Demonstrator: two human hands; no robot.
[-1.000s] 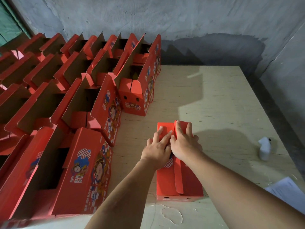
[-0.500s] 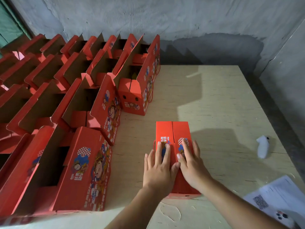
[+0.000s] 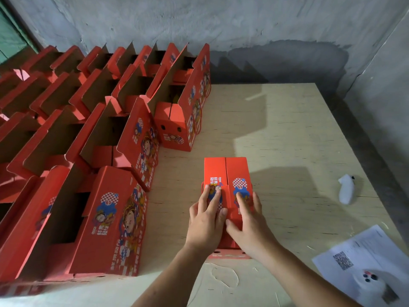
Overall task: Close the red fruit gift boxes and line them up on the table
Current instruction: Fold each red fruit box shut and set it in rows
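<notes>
A red fruit gift box (image 3: 225, 171) stands in the middle of the plywood table (image 3: 287, 134), its two top flaps folded together. My left hand (image 3: 207, 220) presses flat on the left flap with straight fingers. My right hand (image 3: 247, 220) presses flat on the right flap beside it. To the left, several open red gift boxes (image 3: 106, 216) stand in rows with flaps up; the nearest row shows printed cartoon panels. Another open box (image 3: 177, 129) stands just behind and left of the closed one.
A small white object (image 3: 346, 189) lies on the table at right. A printed sheet with a QR code (image 3: 363, 260) and a white device (image 3: 369, 284) sit at the near right corner. Grey walls (image 3: 243, 29) close the back and right.
The box's top went from half-open flaps to flaps folded flat. Both hands slid from the far part of the top toward me and now press on its near half.
</notes>
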